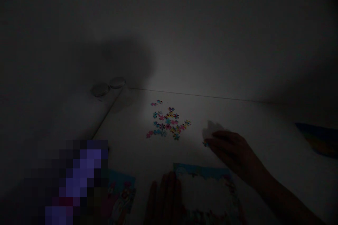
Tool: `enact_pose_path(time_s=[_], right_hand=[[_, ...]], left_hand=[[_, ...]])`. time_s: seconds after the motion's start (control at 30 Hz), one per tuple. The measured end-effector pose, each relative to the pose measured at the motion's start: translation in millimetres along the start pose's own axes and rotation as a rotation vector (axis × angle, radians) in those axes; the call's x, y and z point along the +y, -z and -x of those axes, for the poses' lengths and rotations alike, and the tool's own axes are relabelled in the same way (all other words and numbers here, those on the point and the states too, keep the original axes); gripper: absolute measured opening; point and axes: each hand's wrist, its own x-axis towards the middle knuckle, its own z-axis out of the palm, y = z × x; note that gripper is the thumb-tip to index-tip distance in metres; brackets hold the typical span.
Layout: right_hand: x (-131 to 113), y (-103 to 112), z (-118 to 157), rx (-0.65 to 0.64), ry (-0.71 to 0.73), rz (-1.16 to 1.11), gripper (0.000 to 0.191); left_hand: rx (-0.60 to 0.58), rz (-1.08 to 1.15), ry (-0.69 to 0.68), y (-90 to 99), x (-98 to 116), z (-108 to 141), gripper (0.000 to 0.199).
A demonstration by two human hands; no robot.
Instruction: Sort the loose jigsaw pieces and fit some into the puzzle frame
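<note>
The view is dim. My right hand (233,147) pinches a small puzzle piece (205,143) at its fingertips, just above or on the white table (137,151). Left of it lies a loose heap of colourful puzzle pieces (169,123), with two pieces a little apart behind. At the bottom centre my left hand (166,197) lies flat, fingers stretched forward, at the left side of a partly assembled puzzle frame (206,171). The middle of that frame shows no pieces. Nothing shows in my left hand.
A colourful picture (123,193) lies left of my left hand, beside a pixelated purple patch. Two round, clear objects (108,86) stand at the back left. A blue and orange item (319,140) lies at the far right. A wall rises behind the table.
</note>
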Motion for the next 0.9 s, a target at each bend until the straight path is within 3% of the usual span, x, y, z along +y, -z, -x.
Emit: enact_pose_path(time_s=[0.27, 0.4, 0.5, 0.57, 0.63, 0.7, 0.8, 0.9], right_hand=[[-9.0, 0.7, 0.4, -0.044, 0.127, 0.041, 0.036], [-8.1, -0.1, -12.6, -0.048, 0.081, -0.005, 0.041], [-23.9, -4.2, -51.0, -0.104, 0.031, -0.044, 0.039], [-46.9, -8.6, -87.6, -0.21, 0.066, -0.016, 0.038], [-74.7, -14.5, -124.3, -0.317, 0.002, 0.028, 0.037], [-99.4, -21.8, -153.5, -0.324, -0.042, 0.037, 0.035], [-120.9, -32.8, -176.8, -0.352, -0.094, 0.033, 0.029], [-126.9, -39.4, -182.7, -0.379, -0.152, 0.017, 0.024]], left_hand=[[0.065, 0.045, -0.005, 8.8, 3.4, -8.5, 0.07], [0.047, 0.042, -0.016, 19.6, 1.8, -10.5, 0.069], [0.035, 0.05, -0.054, 28.7, -1.2, -11.7, 0.064], [0.024, 0.072, -0.051, 34.4, -2.5, -13.0, 0.061], [-0.003, 0.1, -0.046, 39.2, -2.8, -14.1, 0.06], [-0.029, 0.13, -0.047, 42.6, -2.7, -14.4, 0.059], [-0.033, 0.16, -0.038, 44.7, -2.6, -12.9, 0.057], [-0.022, 0.173, -0.036, 44.4, -2.4, -11.0, 0.056]])
